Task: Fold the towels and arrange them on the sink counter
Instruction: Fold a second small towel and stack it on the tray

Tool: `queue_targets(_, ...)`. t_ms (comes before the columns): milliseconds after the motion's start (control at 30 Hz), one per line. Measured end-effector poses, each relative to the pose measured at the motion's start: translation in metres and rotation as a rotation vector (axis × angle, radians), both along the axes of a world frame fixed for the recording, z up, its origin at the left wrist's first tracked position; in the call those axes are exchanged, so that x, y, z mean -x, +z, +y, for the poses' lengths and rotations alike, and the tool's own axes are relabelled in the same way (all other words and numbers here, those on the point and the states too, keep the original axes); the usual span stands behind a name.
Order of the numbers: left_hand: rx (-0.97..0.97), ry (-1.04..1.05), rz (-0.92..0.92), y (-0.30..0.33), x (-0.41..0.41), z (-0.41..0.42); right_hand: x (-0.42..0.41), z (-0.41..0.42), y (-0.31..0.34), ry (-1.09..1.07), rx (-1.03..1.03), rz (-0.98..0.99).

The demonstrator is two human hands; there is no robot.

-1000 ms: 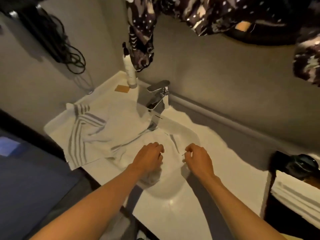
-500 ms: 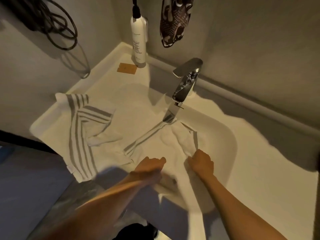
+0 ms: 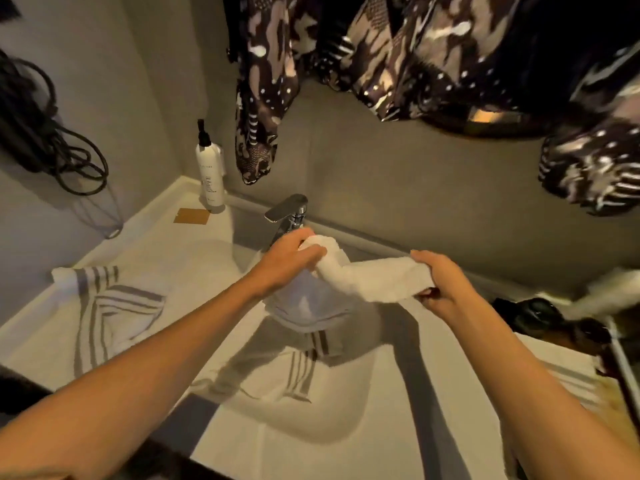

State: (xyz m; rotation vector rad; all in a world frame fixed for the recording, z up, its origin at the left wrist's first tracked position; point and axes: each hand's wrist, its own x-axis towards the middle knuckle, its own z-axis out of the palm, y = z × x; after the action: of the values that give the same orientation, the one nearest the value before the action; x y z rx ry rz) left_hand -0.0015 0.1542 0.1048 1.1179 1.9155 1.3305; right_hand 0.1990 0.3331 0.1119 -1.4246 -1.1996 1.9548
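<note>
Hands stretch towel above basin.

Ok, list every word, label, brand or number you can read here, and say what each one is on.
Nothing legible.
White pump bottle: one line of small spaced print high up and a block of print lower down, both too small and blurred to read.
Tan card on the counter: no print visible.

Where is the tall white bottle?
The white bottle stands in the far left corner of the sink counter, against the wall, behind a small brown square and left of the faucet.
</note>
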Motion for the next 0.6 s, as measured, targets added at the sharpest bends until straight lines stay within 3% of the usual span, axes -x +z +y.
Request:
queue_targets(67,-0.052,-0.046,0.128,0.031,-0.016,0.031,-0.029,0.019,0.038,-0.09,-0.088,0.038)
queue_targets(167,-0.22,-0.024,0.173,0.082,-0.053,0.069,-0.092,0.028,0.089,-0.263,-0.191,0.135)
queue_targets(300,-0.293,-0.135,0.124,0.082,-0.099,0.069,-0.178,0.005,0.076,-0.351,-0.197,0.145)
queue_targets(400,-0.125,-0.239,0.164,0.015,-0.126,0.04,-0.228,-0.036,0.003,-0.346,-0.09,0.001)
queue_targets(600,0.409,-0.429,0.557,-0.153,-0.168,-0.057,-0.275,-0.132,-0.121,-0.092,0.333,-0.365)
